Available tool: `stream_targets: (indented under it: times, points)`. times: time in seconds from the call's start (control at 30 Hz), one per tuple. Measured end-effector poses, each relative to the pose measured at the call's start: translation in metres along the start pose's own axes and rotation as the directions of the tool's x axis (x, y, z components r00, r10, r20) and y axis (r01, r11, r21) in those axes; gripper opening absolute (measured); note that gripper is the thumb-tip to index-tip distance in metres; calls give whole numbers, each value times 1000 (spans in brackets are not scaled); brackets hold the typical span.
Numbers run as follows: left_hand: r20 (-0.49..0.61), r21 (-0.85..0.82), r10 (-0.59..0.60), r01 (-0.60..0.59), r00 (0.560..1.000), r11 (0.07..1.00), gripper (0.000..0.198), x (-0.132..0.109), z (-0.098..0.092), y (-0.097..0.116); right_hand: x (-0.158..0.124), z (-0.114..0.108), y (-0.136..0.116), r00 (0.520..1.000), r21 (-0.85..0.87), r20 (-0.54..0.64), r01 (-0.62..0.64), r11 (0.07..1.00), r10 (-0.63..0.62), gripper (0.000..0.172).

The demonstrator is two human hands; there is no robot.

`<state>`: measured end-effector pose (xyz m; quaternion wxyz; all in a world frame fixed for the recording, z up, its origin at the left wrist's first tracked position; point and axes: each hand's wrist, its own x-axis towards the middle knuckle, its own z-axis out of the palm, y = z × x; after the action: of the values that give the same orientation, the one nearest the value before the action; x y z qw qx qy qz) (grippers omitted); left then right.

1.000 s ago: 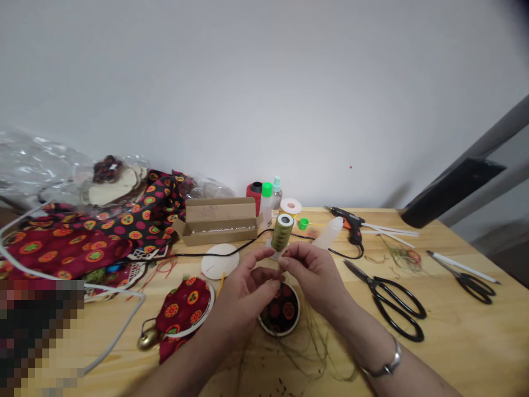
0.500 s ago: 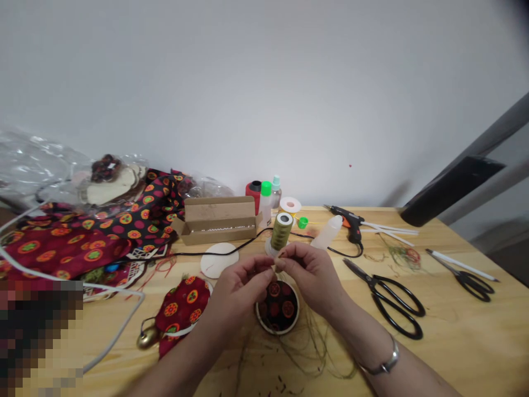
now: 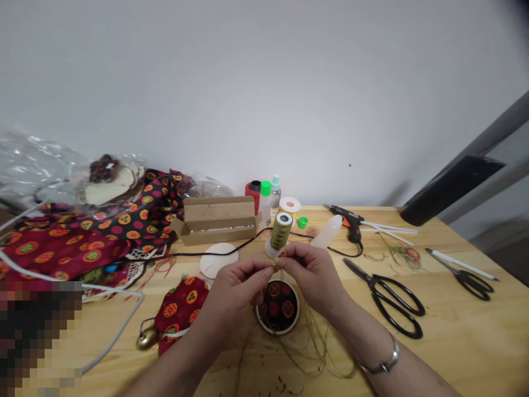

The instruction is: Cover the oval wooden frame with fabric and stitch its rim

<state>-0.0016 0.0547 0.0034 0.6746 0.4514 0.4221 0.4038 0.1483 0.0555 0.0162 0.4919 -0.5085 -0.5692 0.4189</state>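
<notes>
Fingertips nearly touching, my left hand (image 3: 242, 284) and my right hand (image 3: 314, 273) both pinch olive-green thread (image 3: 322, 344). A small brownish tip shows at my right fingers, too small to make out. Just below the hands lies a round pad (image 3: 283, 309) of black patterned fabric with a pale rim. Loose loops of the thread spread over the table to its right. Beyond the fingers stands a spool of olive thread (image 3: 281, 232). Dark red patterned fabric (image 3: 184, 300) lies left of my left hand, partly hidden by the forearm.
Large black scissors (image 3: 384, 298) and smaller scissors (image 3: 471, 281) lie to the right. A glue gun (image 3: 349, 220), a white bottle (image 3: 327, 232) and a cardboard box (image 3: 219, 226) are farther back. Patterned cloth (image 3: 82, 237) is heaped at left, with a white cable (image 3: 136, 314) nearby.
My left fingers have straightened and drawn slightly together at the pinch, and a small thread loop now shows below the fingertips. My right hand has hardly moved.
</notes>
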Motion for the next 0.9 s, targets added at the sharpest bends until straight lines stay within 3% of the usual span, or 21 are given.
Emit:
stream_targets:
  times: [0.37,0.63,0.7,0.9]
  points:
    - [11,-108,-70,70,998,992,18,1,-1,0,0,0,4,998,34,28,-63,997,62,12]
    - [22,-208,-73,76,997,975,14,4,1,2,1,-1,3,963,222,121,-264,939,242,33]
    - [13,-237,-82,83,997,968,14,3,2,4,1,-1,1,967,222,112,-249,943,229,34]
    - [-21,-250,-90,82,996,965,16,1,5,7,2,-1,-2,989,207,70,-140,968,128,13]
